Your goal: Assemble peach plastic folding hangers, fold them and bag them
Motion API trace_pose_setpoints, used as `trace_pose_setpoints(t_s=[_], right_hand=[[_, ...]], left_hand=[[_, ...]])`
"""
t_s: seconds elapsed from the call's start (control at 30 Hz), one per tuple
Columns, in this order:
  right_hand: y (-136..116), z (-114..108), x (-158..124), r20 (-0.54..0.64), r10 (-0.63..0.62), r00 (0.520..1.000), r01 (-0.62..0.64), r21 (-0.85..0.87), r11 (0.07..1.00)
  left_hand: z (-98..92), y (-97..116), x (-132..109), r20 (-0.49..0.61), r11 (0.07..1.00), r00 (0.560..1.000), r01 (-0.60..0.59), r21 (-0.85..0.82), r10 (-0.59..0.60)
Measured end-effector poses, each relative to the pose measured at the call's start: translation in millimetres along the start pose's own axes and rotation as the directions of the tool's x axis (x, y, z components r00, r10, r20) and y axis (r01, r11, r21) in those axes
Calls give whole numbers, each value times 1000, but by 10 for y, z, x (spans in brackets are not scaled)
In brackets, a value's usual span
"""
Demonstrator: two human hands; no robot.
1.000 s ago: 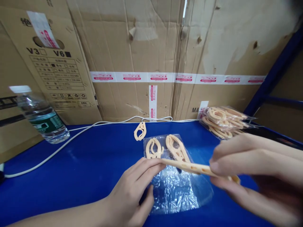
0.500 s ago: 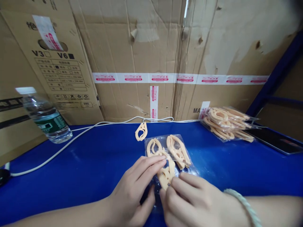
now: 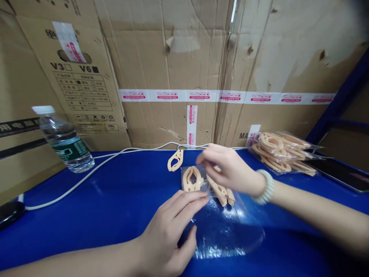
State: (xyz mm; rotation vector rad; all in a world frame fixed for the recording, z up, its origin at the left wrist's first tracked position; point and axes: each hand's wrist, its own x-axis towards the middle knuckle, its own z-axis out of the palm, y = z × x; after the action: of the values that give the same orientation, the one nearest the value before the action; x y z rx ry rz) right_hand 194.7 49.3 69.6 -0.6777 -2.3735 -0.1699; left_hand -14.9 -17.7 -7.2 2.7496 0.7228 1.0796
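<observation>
A clear plastic bag (image 3: 227,231) lies on the blue table (image 3: 115,200) with beige plastic clips (image 3: 192,180) inside its far end. My left hand (image 3: 170,234) rests on the bag's near left edge, fingers stretched out flat, thumb beside the film. My right hand (image 3: 227,169), a bead bracelet on its wrist, reaches over the bag's far end with bent fingers, just right of a loose beige clip (image 3: 175,160) on the table. More clips (image 3: 223,192) show under that hand. Whether its fingers hold anything is hidden.
Cardboard boxes (image 3: 184,69) wall the back of the table. A water bottle (image 3: 65,140) stands at the left, with a white cable (image 3: 86,175) running past it. Filled bags of clips (image 3: 284,152) are stacked at the right, next to a dark tablet (image 3: 343,175).
My right hand has pushed a clip into the bag, let it go and moved to the bag's far end near the loose clip. My left hand stayed on the bag.
</observation>
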Motion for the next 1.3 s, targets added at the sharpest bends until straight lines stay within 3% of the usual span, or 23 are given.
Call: trace_pose_setpoints(t_s=[0.1,0.2,0.3,0.4,0.5,0.57,0.73,0.8,0.87,0.93,1.03,1.1,1.3], right_hand=[[495,342,300,250,24,968,-25,1,1000],[830,765,550,362,-61,930,52,35,998],[956,1040,695,430,-126,894,107,69,992],[986,1083,705,457,-150,877,124,86,989],[989,928,593,448,-148,882,110,110,988],[963,745,466,396,-119,911,78,117,990],[715,151,16,203,-2,979,-23,120,993],[553,-67,-183,42,92,995,-98,170,981],[378,-238,-355,-100,238,966,-191,338,921],[203,-364,-480,-212,362,908,-233,463,855],[-54,-507,-575,-325,366,872,-188,468,864],[-220,-585,-607,-310,292,905,-147,417,897],[-583,-629,-738,-51,77,996,-59,289,956]], left_hand=[[0,-1,4,7,1000,1000,-7,-13,8],[-2,7,10,0,1000,1000,-17,-11,17],[-11,20,11,3,1000,1000,-24,-3,24],[-14,23,9,7,1000,1000,-24,1,24],[-9,15,16,12,1000,1000,-23,-4,24],[-7,12,24,12,1000,1000,-22,-13,22],[-7,13,35,14,1000,1000,-14,-21,15],[-5,16,33,12,1000,1000,3,-30,-3],[-4,19,28,0,998,1000,23,-52,-23],[-3,19,19,-12,997,999,35,-62,-36],[0,11,2,-11,998,999,43,-39,-44],[6,2,-4,-16,997,998,65,-31,-65],[16,-5,8,-48,986,990,126,-108,-131]])
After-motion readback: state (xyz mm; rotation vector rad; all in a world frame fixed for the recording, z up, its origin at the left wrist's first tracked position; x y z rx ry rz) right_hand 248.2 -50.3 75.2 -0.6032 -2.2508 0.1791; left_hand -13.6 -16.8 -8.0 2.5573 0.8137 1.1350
